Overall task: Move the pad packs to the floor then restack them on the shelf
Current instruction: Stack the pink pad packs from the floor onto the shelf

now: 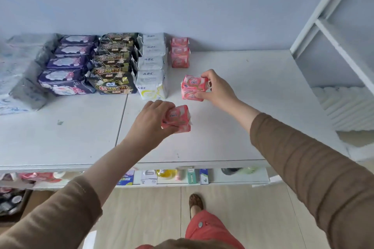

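Note:
On the white shelf top (232, 91) my right hand (217, 89) grips a pair of small pink pad packs (193, 88), one stacked on the other, just right of the white ABC packs. My left hand (151, 119) grips another pair of stacked pink pad packs (178, 118), nearer the shelf's front. At the back stand more pink packs (179, 52) in a short row against the wall. Left of them run rows of white ABC packs (151, 66), black and gold packs (114, 64) and purple packs (68, 62).
Grey and pale blue packs (22, 79) lie at the far left. A white shelving frame (340, 32) stands on the right with white ribbed material (348, 105) beneath. A lower shelf (182, 177) holds small goods. Below is a tan tiled floor (151, 214) with my foot (196, 202).

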{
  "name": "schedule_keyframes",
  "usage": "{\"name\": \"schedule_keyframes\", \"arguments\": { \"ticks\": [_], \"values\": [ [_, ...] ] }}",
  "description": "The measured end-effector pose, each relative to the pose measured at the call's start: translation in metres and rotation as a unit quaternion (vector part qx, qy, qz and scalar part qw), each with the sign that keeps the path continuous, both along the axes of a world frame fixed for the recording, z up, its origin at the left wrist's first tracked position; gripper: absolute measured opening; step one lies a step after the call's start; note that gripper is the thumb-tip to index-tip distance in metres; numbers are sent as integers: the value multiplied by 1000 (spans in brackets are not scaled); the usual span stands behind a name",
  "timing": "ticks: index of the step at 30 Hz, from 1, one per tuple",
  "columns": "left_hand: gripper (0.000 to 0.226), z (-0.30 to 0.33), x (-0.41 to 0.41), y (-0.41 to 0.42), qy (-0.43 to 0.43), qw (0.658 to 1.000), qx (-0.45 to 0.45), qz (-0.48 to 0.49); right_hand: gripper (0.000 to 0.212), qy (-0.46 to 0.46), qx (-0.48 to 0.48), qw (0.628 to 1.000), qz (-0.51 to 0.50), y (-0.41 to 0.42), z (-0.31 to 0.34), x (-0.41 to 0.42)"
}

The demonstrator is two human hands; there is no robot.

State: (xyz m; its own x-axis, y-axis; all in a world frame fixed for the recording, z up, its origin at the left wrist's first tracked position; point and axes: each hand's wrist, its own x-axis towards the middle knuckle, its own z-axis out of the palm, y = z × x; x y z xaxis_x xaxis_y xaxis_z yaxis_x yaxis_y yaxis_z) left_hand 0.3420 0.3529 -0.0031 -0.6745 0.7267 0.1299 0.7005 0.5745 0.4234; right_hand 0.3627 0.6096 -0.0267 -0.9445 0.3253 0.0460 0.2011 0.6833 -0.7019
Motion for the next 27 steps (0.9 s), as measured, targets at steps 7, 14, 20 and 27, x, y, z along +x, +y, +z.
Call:
{"name": "schedule_keyframes", "arguments": {
  "ticks": [7,14,20,27],
  "values": [
    [54,-5,-44,38,8,999,-28,14,53,-21,6,999,45,33,-22,-104],
    [54,-11,-73,65,34,998,-52,0,65,4,11,998,62,45,-35,-148],
    [52,-10,-100,89,116,988,-104,2,72,31,-9,998,61,43,-39,-156],
    [53,-15,-132,111,170,970,-170,24,71,19,-60,997,51,70,-35,-140]
  ]
}}
